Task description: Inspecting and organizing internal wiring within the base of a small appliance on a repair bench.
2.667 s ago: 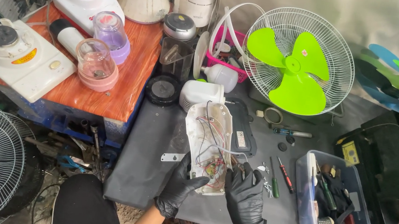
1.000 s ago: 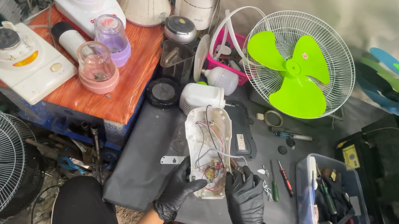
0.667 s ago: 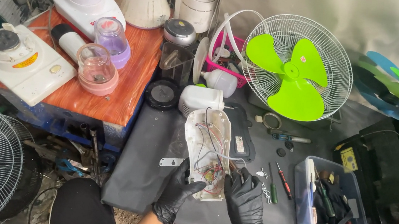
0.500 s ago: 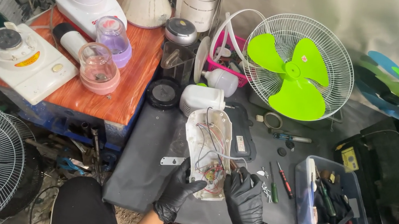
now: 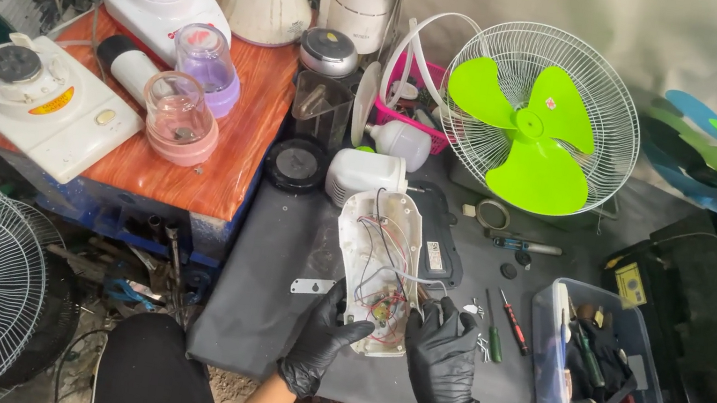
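We still grip the open white housing (image 5: 378, 271) with our left hand (image 5: 320, 343); our right hand (image 5: 441, 361) stays pinching its wires.

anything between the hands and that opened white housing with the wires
Nothing visible. Both gloved hands are already on the housing: the left hand grips its lower left edge, the right hand its lower right, fingertips by the wires.

Opened white plastic housing (image 5: 377, 266), long and rounded, lying flat on the dark grey table (image 5: 276, 246), open side up. Thin red, black and white wires and small components exposed inside, bunched toward the near end.
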